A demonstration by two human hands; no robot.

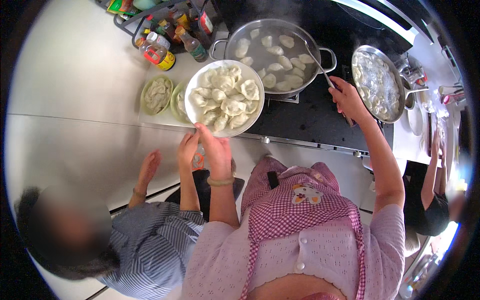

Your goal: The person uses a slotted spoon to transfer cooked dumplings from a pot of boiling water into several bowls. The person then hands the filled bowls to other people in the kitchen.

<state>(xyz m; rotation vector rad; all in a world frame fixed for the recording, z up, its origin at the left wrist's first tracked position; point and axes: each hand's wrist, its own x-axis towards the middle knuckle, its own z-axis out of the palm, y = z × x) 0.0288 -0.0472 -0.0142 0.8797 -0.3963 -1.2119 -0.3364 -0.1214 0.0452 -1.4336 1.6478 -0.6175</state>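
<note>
My left hand (217, 152) supports a white plate (190, 109) from its near edge, thumb at the rim. Pale cooked dumplings (225, 83) are heaped on the plate, which is held beside the wide steel pot (275, 25) and overlaps its near left side in view. In the pot's cloudy water float several dumplings (285, 63). My right hand (347, 98) grips the handle of a long metal utensil (318, 63) that slants over the pot's right rim. Its far end dips into the water by the far right wall, so its shape is unclear.
A frying pan (399, 88) of dumplings in bubbling liquid sits right on the black stove (311, 116). Left are green bowls (144, 102) and several sauce bottles (193, 45). Another person's hand (186, 149) is close to my left wrist; a second person (431, 210) is far right.
</note>
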